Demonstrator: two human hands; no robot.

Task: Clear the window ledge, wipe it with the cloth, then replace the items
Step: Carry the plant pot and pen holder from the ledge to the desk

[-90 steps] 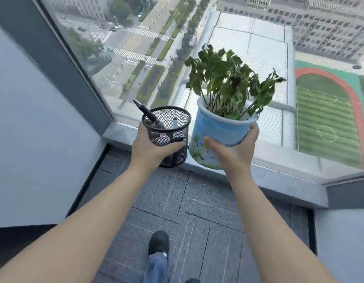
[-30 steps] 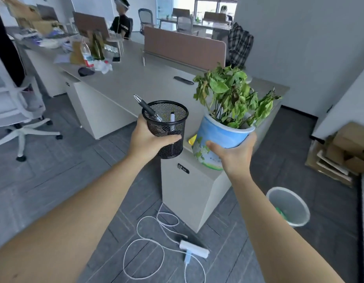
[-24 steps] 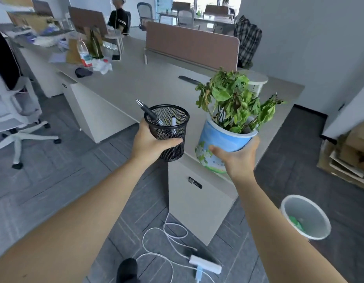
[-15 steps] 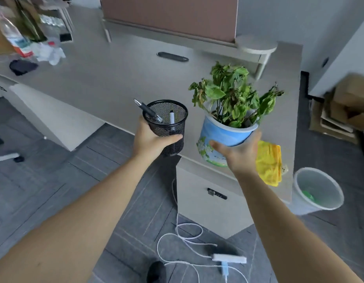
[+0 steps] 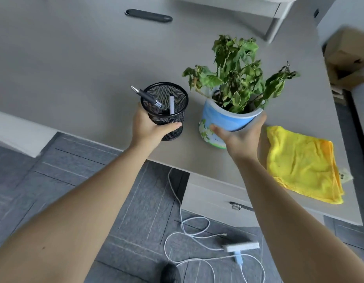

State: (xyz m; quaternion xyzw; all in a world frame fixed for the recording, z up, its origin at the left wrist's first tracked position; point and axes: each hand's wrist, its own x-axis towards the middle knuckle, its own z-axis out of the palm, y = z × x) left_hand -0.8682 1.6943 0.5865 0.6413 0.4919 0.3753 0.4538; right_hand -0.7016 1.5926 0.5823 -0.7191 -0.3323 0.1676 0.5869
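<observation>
Left hand [image 5: 148, 127] grips pen holder [image 5: 165, 111], right hand [image 5: 239, 137] cups plant pot [image 5: 224, 123]

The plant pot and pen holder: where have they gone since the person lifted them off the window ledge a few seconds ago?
Both were carried from the ledge across the room to the grey desk, low over its near edge beside the yellow cloth. Unchanged: the left hand grips the mesh pen holder, the right hand holds the plant pot. Whether they touch the desk is unclear.
</observation>
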